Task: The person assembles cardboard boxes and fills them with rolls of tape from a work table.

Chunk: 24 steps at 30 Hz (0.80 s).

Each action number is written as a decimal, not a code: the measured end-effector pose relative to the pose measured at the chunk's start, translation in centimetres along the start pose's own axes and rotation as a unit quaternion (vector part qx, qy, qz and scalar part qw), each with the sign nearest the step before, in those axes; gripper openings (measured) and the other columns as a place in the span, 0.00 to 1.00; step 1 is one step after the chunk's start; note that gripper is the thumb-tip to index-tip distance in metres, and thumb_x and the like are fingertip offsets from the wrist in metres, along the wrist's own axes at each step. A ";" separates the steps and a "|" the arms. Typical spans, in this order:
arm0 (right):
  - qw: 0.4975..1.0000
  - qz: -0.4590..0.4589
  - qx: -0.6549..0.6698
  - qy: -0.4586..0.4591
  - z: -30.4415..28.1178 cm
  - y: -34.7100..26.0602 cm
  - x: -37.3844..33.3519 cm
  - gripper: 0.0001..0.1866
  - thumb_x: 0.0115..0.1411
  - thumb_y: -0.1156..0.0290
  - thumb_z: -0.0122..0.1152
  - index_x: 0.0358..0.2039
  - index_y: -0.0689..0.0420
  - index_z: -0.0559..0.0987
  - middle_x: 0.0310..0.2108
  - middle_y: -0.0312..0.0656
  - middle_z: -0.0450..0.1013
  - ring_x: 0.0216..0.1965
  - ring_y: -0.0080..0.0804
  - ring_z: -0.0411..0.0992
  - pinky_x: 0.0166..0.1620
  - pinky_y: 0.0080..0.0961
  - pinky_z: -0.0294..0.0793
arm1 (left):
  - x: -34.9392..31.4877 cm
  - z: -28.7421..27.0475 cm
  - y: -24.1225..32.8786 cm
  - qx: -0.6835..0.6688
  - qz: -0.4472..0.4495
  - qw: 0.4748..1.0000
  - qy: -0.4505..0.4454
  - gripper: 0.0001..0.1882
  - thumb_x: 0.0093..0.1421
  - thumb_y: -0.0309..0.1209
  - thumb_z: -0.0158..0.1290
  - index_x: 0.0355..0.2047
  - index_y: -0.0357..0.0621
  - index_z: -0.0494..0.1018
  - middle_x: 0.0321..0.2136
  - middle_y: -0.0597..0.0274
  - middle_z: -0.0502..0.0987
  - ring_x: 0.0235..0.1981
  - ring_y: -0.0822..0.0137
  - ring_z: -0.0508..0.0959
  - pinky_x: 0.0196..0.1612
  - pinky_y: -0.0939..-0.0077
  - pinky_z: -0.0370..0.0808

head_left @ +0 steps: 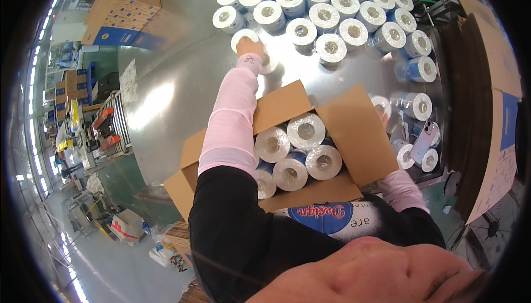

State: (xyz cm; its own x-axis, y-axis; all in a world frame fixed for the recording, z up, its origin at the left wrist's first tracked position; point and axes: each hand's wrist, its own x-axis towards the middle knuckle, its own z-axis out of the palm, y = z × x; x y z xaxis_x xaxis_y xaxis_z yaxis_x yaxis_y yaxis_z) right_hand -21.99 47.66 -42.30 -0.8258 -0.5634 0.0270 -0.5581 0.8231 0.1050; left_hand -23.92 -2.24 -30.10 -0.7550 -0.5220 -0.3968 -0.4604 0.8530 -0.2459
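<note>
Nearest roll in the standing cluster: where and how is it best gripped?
Probably hold the roll by its curved side, coming from above and the near side: it stands upright, one end facing up, while other rolls crowd its far side.

From afar, I am looking onto what appears to be a factory packing floor: plastic-wrapped rolls are crowding a broad metal table, and an open cardboard carton is holding more. Printed boxes are standing by, brown cartons are stacking up behind, and a smooth grey floor is stretching past bright strip lights.
</note>
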 end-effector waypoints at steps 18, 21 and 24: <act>0.537 -0.322 0.708 -0.327 -41.5 -12.5 10.7 0.33 0.53 0.50 0.64 0.53 0.60 0.71 0.46 0.44 0.71 0.48 0.38 0.72 0.52 0.33 0.71 | -39.8 -9.1 -20.9 -0.531 0.318 0.786 0.011 0.23 0.44 0.33 0.65 0.44 0.44 0.77 0.45 0.60 0.76 0.51 0.61 0.73 0.55 0.68 0.69; 0.733 -0.566 0.315 -0.211 -40.2 -22.2 7.3 0.23 0.42 0.62 0.61 0.42 0.52 0.80 0.36 0.48 0.71 0.37 0.47 0.71 0.40 0.38 0.70 | -43.4 -7.7 -18.1 -0.230 0.281 0.928 0.079 0.18 0.44 0.27 0.59 0.39 0.50 0.79 0.41 0.56 0.73 0.48 0.53 0.70 0.54 0.63 0.68; 0.796 -0.541 0.262 -0.077 -35.8 -28.6 -0.5 0.25 0.46 0.59 0.62 0.48 0.46 0.78 0.38 0.47 0.69 0.47 0.45 0.67 0.50 0.43 0.61 | -44.7 -0.7 -16.6 -0.223 0.238 0.943 0.063 0.16 0.45 0.28 0.60 0.37 0.49 0.80 0.43 0.55 0.72 0.48 0.51 0.69 0.55 0.61 0.67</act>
State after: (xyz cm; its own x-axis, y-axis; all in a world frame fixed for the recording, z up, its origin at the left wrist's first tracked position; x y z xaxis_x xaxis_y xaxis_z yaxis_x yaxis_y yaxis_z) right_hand -2.74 21.80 -9.71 0.1825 -0.9802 0.0764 -0.8732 -0.1973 -0.4456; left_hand 17.16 6.89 -7.66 -0.9624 -0.0998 -0.2527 -0.1852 0.9216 0.3411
